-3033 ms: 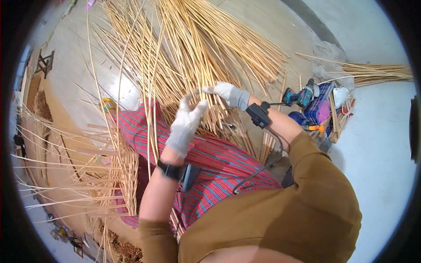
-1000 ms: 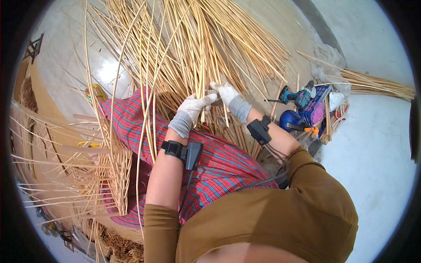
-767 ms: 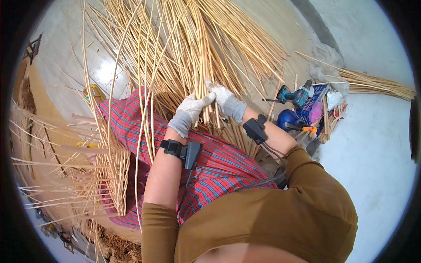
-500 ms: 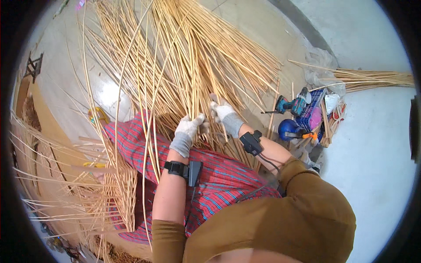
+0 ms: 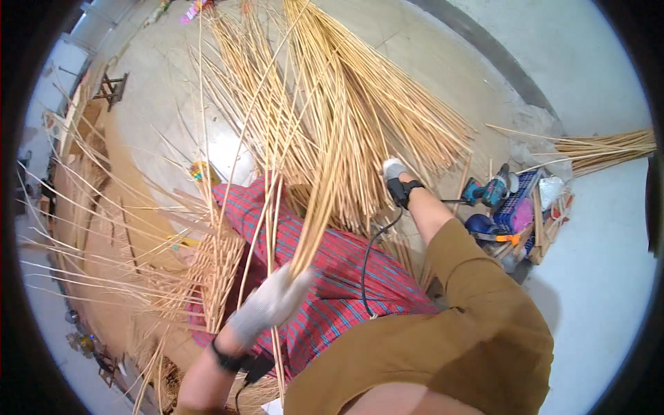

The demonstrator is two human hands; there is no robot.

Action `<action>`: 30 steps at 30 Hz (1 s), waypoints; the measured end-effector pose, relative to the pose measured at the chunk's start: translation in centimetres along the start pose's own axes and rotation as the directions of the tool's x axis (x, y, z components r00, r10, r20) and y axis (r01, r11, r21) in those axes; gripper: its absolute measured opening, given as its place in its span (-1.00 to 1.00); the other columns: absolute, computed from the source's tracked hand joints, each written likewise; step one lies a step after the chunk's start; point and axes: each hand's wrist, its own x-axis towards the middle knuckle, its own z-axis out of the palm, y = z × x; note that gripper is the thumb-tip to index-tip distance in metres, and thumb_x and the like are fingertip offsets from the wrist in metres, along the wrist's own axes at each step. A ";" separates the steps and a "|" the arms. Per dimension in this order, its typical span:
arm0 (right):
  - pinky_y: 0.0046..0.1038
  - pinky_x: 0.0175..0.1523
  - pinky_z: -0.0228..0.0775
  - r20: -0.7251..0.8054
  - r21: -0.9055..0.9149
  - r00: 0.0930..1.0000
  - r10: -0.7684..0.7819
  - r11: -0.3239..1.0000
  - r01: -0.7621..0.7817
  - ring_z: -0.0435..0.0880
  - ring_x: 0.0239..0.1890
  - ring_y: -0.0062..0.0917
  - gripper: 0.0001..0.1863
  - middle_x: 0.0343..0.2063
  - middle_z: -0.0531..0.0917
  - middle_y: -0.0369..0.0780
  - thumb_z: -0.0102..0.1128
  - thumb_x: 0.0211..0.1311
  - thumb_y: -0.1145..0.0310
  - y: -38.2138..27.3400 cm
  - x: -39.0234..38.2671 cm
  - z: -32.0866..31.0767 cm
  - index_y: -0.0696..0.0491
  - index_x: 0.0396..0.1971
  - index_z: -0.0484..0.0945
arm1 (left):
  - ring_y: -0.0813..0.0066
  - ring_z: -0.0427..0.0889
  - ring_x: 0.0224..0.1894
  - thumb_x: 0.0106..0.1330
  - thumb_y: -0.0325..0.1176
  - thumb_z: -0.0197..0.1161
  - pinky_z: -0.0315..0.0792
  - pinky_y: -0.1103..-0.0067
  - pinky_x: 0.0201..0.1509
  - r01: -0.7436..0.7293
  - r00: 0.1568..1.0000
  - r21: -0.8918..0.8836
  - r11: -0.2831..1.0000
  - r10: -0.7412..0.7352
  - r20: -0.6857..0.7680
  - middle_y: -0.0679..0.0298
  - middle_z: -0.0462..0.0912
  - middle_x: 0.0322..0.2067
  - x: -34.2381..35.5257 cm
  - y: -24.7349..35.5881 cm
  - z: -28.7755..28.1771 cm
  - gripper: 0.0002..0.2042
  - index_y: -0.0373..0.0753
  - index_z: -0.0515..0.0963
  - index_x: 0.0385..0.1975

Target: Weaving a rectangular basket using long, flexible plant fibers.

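Note:
My left hand [image 5: 275, 299], in a pale glove, is closed on a bundle of thin canes [image 5: 312, 232] above the red plaid cloth [image 5: 373, 290] over my lap. My gloved right hand [image 5: 393, 168] reaches out at the right side of the large cane pile [image 5: 422, 117]; its fingers are mostly hidden behind the hand and the black wrist device [image 5: 403, 190]. Left of the cloth, a partly woven piece [image 5: 220, 277] has long loose strips fanning out to the left.
A teal cordless drill [image 5: 490, 191] rests by a blue crate [image 5: 520, 200] with a round blue object [image 5: 481, 228] and an orange-handled tool [image 5: 507, 238]. Another cane bundle [image 5: 602, 149] lies at the right. A dark folding stool [image 5: 111, 90] stands far left.
My left hand has pulled canes from the pile down and left over the cloth. My right hand has moved away from it, toward the upper right. The view has shifted.

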 end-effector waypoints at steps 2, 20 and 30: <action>-0.25 0.03 0.37 -0.157 -0.210 0.981 -0.112 0.975 0.078 0.59 -0.09 -0.17 -0.56 -0.13 0.60 0.02 0.17 0.27 0.07 -1.4 -3.7 -0.1 -0.11 0.10 0.49 | 0.66 0.40 -0.57 0.52 -0.16 0.07 0.36 0.58 -0.52 0.042 0.998 -0.031 0.999 -0.044 -0.035 0.45 0.41 -0.54 -10.7 -2.7 -0.7 -0.73 -0.26 0.44 -0.12; -0.03 0.44 0.12 0.863 -0.023 -0.305 -0.402 -0.636 0.771 0.34 0.37 -0.20 -0.32 0.28 0.42 -0.12 0.26 0.14 0.11 -14.0 -40.9 20.1 -0.30 0.33 0.37 | 0.08 0.67 -0.20 0.13 -0.32 0.42 0.56 0.27 -0.22 0.419 0.342 0.135 0.898 -0.018 -0.940 0.15 0.52 0.03 -12.9 -15.5 13.6 -0.19 0.12 0.19 0.43; -0.23 -0.08 0.48 0.967 -0.033 -0.131 -0.218 -0.620 0.784 0.69 -0.21 -0.32 -0.69 -0.37 0.69 -0.22 0.24 0.10 0.25 -13.6 -40.9 26.7 -0.10 -0.12 0.64 | 0.11 0.69 -0.29 0.09 -0.23 0.42 0.56 0.24 -0.22 0.501 0.332 0.040 0.865 -0.149 -0.932 0.17 0.53 -0.20 -15.1 -19.8 11.6 -0.72 -0.13 0.54 -0.25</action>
